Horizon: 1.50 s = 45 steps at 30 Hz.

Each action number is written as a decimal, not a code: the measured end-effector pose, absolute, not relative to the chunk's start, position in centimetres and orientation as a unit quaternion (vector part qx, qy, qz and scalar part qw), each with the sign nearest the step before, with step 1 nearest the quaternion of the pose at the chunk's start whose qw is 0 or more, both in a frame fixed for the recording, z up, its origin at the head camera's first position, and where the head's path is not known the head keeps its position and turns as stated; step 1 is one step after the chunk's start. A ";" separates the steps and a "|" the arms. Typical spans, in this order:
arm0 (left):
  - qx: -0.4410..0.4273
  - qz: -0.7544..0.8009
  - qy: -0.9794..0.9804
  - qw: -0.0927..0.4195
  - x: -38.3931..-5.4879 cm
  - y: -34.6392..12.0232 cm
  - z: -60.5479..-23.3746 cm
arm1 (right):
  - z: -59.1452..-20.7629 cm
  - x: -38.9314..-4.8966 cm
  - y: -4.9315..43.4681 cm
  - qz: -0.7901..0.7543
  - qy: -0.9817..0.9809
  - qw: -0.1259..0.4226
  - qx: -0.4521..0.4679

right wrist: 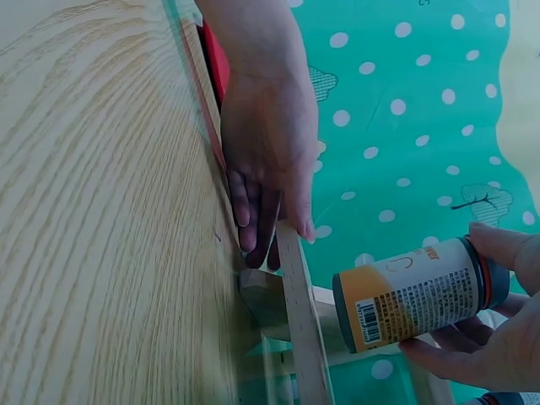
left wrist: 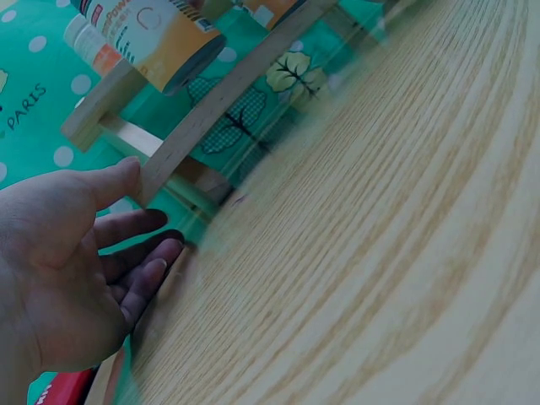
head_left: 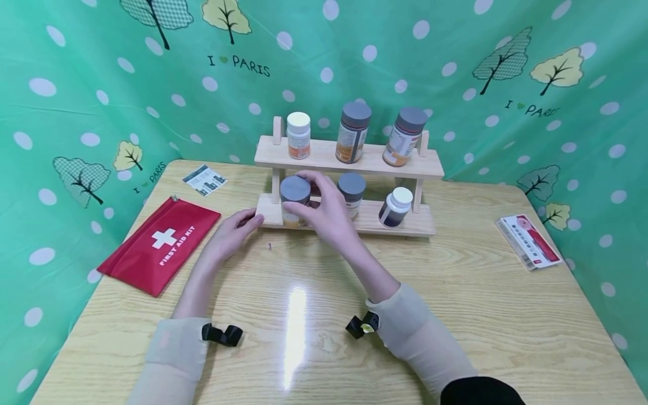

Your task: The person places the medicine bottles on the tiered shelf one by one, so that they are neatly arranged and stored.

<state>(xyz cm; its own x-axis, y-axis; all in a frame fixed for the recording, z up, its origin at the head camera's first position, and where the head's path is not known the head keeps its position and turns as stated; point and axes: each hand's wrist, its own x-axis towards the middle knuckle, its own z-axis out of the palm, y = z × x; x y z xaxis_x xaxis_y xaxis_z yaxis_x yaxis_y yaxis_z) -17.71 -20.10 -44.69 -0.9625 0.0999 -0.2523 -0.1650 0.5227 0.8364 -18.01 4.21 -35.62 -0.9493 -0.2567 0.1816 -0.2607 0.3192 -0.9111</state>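
My right hand [head_left: 329, 211] grips a grey-lidded supplement bottle [right wrist: 413, 295] near its lid, thumb on one side and fingers on the other. The bottle has a white and orange label and is at the left part of the lower tier of a wooden two-tier shelf [head_left: 395, 228], its base close over the board. At the left end of that tier is my left hand [head_left: 230, 233]; in the left wrist view its thumb touches the board's corner while the other fingers stay loosely extended below. Beside the gripped bottle stand another grey-lidded bottle [head_left: 352, 188] and a white-capped dark bottle [head_left: 396, 208].
The upper tier holds a small white bottle [head_left: 298, 135] and two grey-lidded bottles, one in the middle [head_left: 353, 132] and one at right [head_left: 405, 136]. A red first aid pouch [head_left: 162, 244] and a card [head_left: 205, 180] lie left; a red-white packet [head_left: 529, 242] lies right.
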 end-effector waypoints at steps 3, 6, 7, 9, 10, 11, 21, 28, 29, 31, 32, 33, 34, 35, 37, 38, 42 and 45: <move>-0.017 0.489 0.862 0.133 -17.7 -20.1 -44.7 | -35.6 -18.3 4.0 0.551 -0.820 0.014 0.153; -0.016 0.491 0.861 0.131 -17.7 -20.0 -44.7 | -35.6 -18.5 3.8 0.536 -0.831 0.030 0.148; -0.016 0.492 0.861 0.131 -17.6 -20.0 -44.6 | -35.7 -18.6 3.7 0.529 -0.835 0.036 0.146; -0.017 0.491 0.861 0.131 -17.6 -20.0 -44.6 | -35.7 -18.8 3.6 0.520 -0.841 0.042 0.143; -0.018 0.490 0.862 0.132 -17.6 -20.0 -44.6 | -35.8 -18.9 3.5 0.518 -0.842 0.043 0.142; -0.018 0.489 0.862 0.132 -17.6 -20.0 -44.6 | -35.8 -19.0 3.5 0.516 -0.844 0.043 0.141; -0.018 0.486 0.863 0.137 -17.5 -19.9 -44.6 | -36.4 -19.3 3.2 0.502 -0.855 0.043 0.124; -0.016 0.482 0.865 0.135 -17.6 -19.8 -44.6 | -36.5 -19.4 3.2 0.502 -0.856 0.042 0.120; -0.018 0.483 0.865 0.136 -17.6 -19.8 -44.6 | -36.5 -19.4 3.2 0.502 -0.855 0.042 0.120; -0.018 0.483 0.864 0.137 -17.6 -19.8 -44.6 | -36.6 -19.4 3.1 0.503 -0.855 0.042 0.120; -0.019 0.484 0.864 0.138 -17.5 -19.7 -44.5 | -36.6 -19.3 3.1 0.503 -0.855 0.043 0.120; -0.020 0.483 0.864 0.139 -17.5 -19.7 -44.5 | -36.6 -19.3 3.1 0.503 -0.855 0.044 0.119; -0.020 0.483 0.864 0.139 -17.5 -19.7 -44.5 | -36.6 -19.3 3.1 0.501 -0.856 0.046 0.119; -0.021 0.483 0.864 0.140 -17.5 -19.8 -44.5 | -36.6 -19.3 3.0 0.500 -0.857 0.047 0.119; -0.022 0.482 0.864 0.141 -17.5 -19.8 -44.4 | -36.6 -19.4 3.0 0.497 -0.858 0.049 0.118; -0.024 0.482 0.864 0.141 -17.5 -19.9 -44.4 | -36.5 -19.4 3.0 0.496 -0.859 0.050 0.118; -0.026 0.482 0.864 0.141 -17.6 -20.0 -44.6 | -36.5 -19.4 2.9 0.487 -0.863 0.047 0.128; -0.027 0.482 0.864 0.140 -17.5 -20.1 -44.6 | -36.4 -19.2 2.9 0.478 -0.865 0.050 0.143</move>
<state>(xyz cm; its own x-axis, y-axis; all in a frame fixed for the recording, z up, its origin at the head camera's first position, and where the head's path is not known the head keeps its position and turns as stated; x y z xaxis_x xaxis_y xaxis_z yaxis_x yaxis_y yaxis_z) -17.51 -20.12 -44.65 -0.9592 0.0889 -0.2684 -0.1818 0.5331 0.8263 -19.22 2.90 -36.41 -0.9540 -0.1997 0.2237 -0.2957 0.5017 -0.8129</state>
